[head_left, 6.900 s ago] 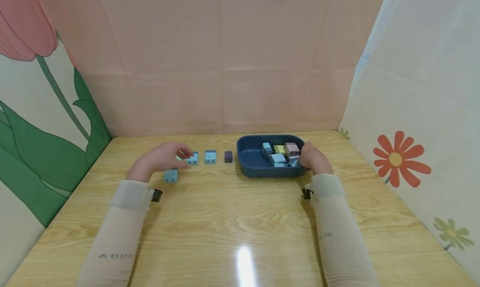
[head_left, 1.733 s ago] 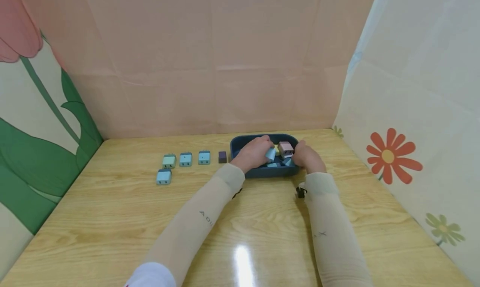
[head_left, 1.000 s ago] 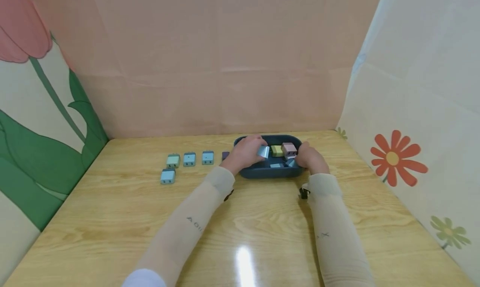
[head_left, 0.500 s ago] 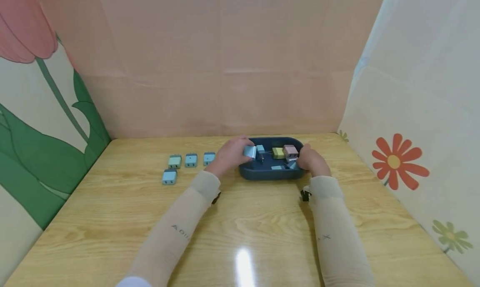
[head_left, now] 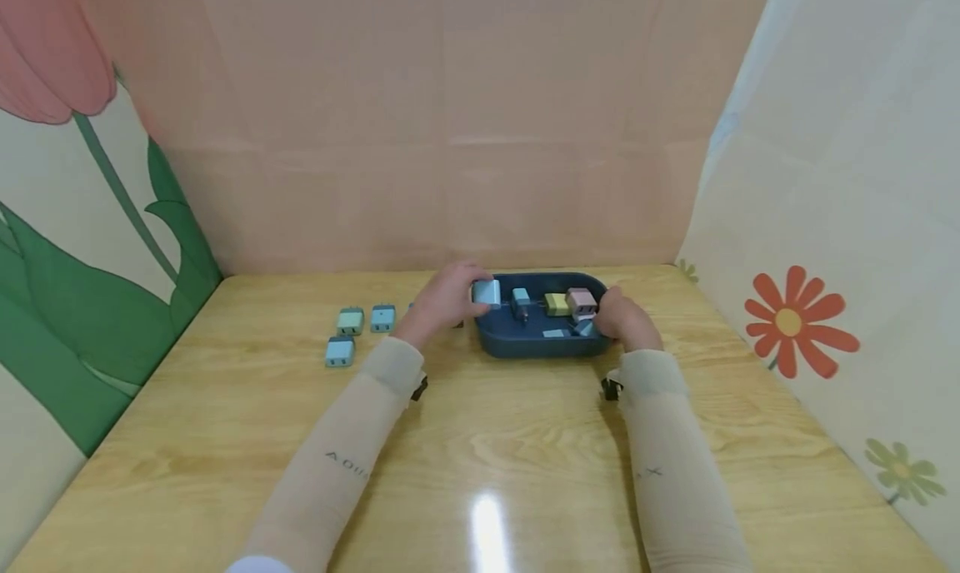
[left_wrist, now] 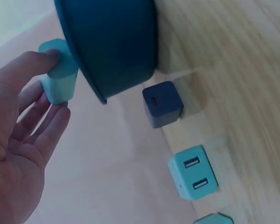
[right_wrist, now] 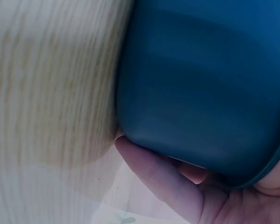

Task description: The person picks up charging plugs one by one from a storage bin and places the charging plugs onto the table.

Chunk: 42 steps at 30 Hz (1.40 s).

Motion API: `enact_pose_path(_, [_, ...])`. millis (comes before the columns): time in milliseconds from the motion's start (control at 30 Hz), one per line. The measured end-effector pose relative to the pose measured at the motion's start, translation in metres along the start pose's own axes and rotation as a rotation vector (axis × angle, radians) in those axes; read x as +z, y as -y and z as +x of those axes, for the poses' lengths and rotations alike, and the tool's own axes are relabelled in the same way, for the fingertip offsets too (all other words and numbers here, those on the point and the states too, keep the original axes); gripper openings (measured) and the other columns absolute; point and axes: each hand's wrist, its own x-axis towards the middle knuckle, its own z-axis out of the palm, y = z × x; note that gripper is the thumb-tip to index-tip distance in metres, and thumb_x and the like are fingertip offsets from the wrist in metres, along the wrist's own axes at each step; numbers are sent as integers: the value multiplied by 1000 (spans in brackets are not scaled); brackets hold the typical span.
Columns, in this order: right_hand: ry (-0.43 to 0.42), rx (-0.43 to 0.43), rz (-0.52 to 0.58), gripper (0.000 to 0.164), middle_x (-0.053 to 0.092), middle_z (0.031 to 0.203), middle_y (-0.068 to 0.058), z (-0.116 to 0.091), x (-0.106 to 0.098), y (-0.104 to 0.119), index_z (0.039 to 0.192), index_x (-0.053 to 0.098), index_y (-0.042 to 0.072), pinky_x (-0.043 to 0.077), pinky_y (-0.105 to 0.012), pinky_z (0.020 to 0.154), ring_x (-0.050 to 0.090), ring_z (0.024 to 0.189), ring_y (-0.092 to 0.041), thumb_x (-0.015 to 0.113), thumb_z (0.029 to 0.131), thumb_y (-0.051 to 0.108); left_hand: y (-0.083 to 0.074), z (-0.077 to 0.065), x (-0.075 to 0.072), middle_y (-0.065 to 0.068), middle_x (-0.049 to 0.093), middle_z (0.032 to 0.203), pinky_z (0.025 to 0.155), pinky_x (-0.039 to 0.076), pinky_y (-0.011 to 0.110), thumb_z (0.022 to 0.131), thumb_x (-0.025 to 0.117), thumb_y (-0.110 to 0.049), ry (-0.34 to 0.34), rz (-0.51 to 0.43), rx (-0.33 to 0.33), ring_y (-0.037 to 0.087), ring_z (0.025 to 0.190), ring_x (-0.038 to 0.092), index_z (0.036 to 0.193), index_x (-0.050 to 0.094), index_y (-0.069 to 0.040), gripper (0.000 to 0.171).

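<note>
My left hand [head_left: 444, 298] pinches a light blue USB charger [head_left: 487, 294] between thumb and fingers, over the left end of a dark blue tray [head_left: 540, 347]. In the left wrist view, this charger is beside the tray's rim. At the tray's opposite end, my right hand [head_left: 628, 318] grips the wall and rim; the right wrist view has a finger [right_wrist: 154, 175] along the outside of the wall. Inside the tray lie a yellow charger [head_left: 557, 305], a pink charger [head_left: 581, 299], a blue charger [head_left: 521, 296] and other blue pieces.
On the wooden table [head_left: 480, 440], left of the tray, a row holds a green charger [head_left: 350, 321], a blue charger [head_left: 382, 318], another blue one [left_wrist: 193, 172] and a dark purple charger [left_wrist: 163, 105]. One more blue charger [head_left: 340, 351] sits in front. Fabric walls stand behind and beside.
My left hand came from the row to the tray, took the light blue charger and moved left with it to the tray's left end. My right hand stays at the right end.
</note>
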Motion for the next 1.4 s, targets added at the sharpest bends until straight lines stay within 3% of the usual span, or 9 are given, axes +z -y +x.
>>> enact_pose_path(233, [-11,-3,7,65,49,147,-44,-6,-2,2,158,11,-23,57,-43,81,62,107,-40,42,110,7,7,-5,-5,8,71,132,108,60,42,95,87,-25,-15,-2,-3,28,122,68,143,71,-10,53])
enact_pose_path(700, [-11,3,12,69,48,147,-44,-3,0,0,161,4,-22,57,-40,78,63,105,-39,41,111,8,19,-27,-14,6,69,129,102,62,41,93,89,-22,-20,-24,-39,27,116,68,138,73,-10,49])
enact_pose_path(900, [-7,6,19,67,48,147,-44,-3,-1,2,160,7,-21,57,-38,74,64,104,-38,41,110,8,32,-40,-23,8,71,129,103,62,43,93,88,-19,10,-34,-49,30,120,70,136,73,-8,47])
enact_pose_path(1200, [5,11,-5,77,37,159,-46,-4,-3,3,163,-8,-21,57,-39,78,63,112,-41,41,112,10,53,-60,-39,11,73,128,101,61,45,91,89,-15,54,-55,-92,29,115,69,133,75,-5,45])
enact_pose_path(1400, [-2,13,-11,75,45,154,-44,-4,-1,2,163,-2,-21,57,-45,88,61,113,-41,43,111,9,58,-67,-44,14,74,130,105,61,47,91,88,-12,71,-62,-100,30,117,70,132,75,-2,44])
